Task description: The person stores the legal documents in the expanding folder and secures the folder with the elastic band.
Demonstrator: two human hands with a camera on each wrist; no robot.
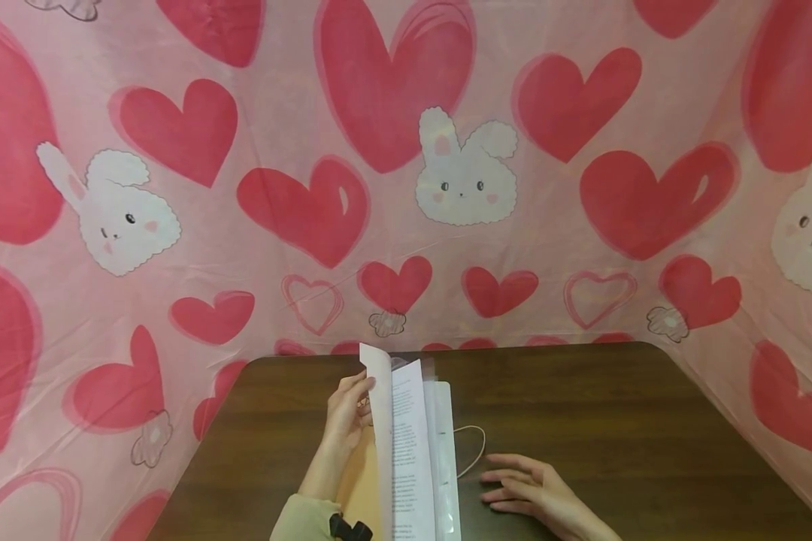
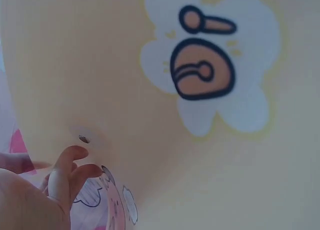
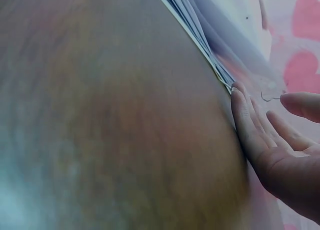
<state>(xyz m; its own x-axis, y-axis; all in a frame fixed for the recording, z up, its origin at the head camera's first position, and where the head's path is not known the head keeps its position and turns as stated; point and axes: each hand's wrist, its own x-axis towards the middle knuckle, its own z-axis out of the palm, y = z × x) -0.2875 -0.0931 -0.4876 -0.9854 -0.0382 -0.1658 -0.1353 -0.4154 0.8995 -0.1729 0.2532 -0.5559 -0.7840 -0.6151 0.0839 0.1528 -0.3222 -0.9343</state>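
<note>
A document folder stands partly open in front of me, with its yellow cover and a white leaf lifted towards the left. My left hand grips the raised cover and leaf near their upper edge. Cartoon print and a small hole show on the cover's outer face in the left wrist view. Inside the folder, printed sheets and clear sleeves lie against the white back. Just right of the folder, my right hand hovers with loosely spread fingers and holds nothing.
A thin pale cord loops out from the folder's right side towards my right hand. Beneath is a dark wooden table with rounded far corners. Pink cloth with hearts and rabbits hangs behind and at both sides.
</note>
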